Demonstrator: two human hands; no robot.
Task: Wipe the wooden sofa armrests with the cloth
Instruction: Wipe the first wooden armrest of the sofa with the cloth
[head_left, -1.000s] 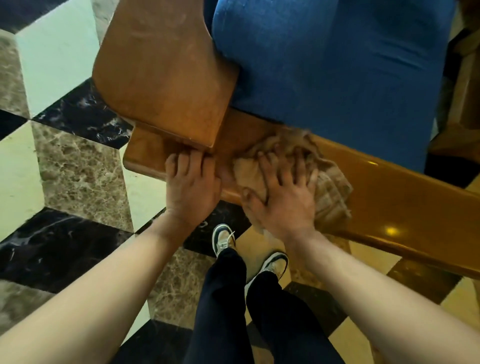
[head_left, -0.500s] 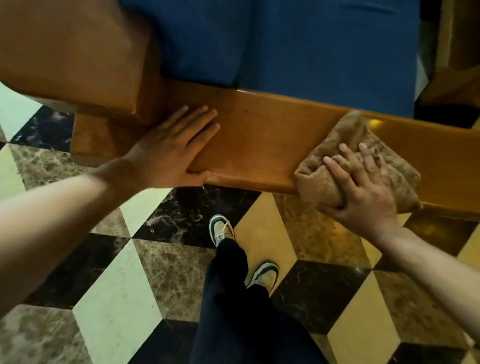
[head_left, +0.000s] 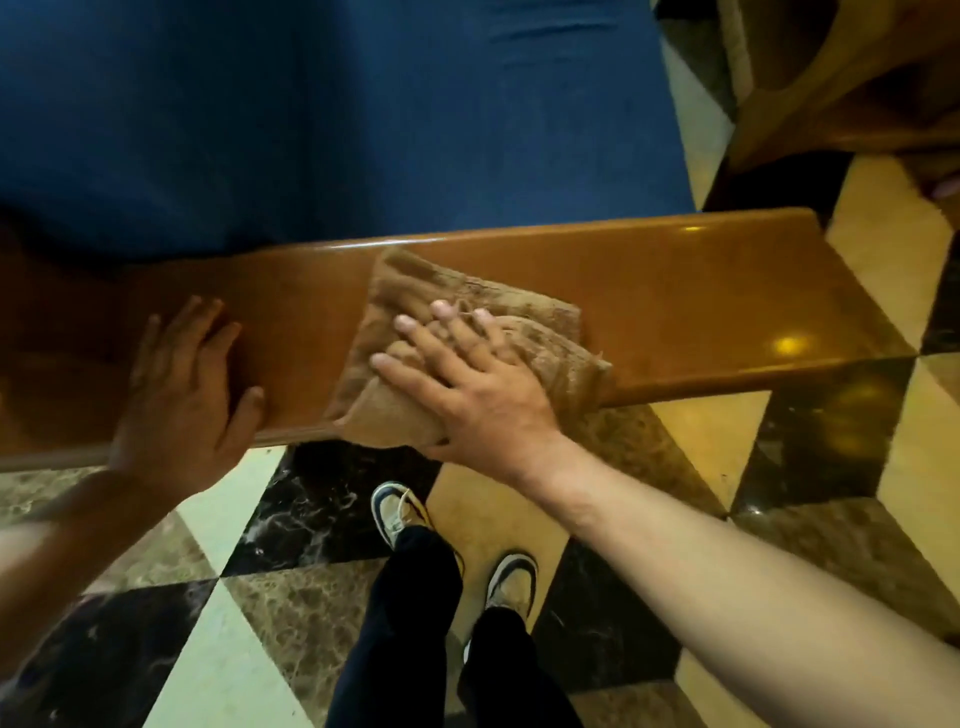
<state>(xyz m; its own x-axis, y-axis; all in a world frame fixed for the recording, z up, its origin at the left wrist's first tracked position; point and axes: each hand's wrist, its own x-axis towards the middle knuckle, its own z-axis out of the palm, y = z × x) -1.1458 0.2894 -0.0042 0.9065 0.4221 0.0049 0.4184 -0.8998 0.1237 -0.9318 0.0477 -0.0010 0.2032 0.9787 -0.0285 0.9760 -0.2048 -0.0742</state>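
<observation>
A glossy brown wooden armrest (head_left: 701, 291) runs left to right across the middle of the view, ending at the right. On its middle lies a tan folded cloth (head_left: 415, 291), draped a little over the near edge. My right hand (head_left: 467, 384) lies flat on the cloth with fingers spread, pressing it onto the wood. My left hand (head_left: 182, 395) rests flat on the bare armrest to the left of the cloth, fingers apart, holding nothing.
The blue sofa cushion (head_left: 311, 114) lies beyond the armrest. Another wooden piece of furniture (head_left: 857, 78) stands at the top right. Below me are my legs and shoes (head_left: 400, 512) on a marble floor (head_left: 260, 623) of black, cream and brown diamonds.
My right hand has slid the cloth rightward along the armrest, away from the backrest end. The view has shifted right, and the armrest's right end has come into sight. My left hand stays flat on the wood.
</observation>
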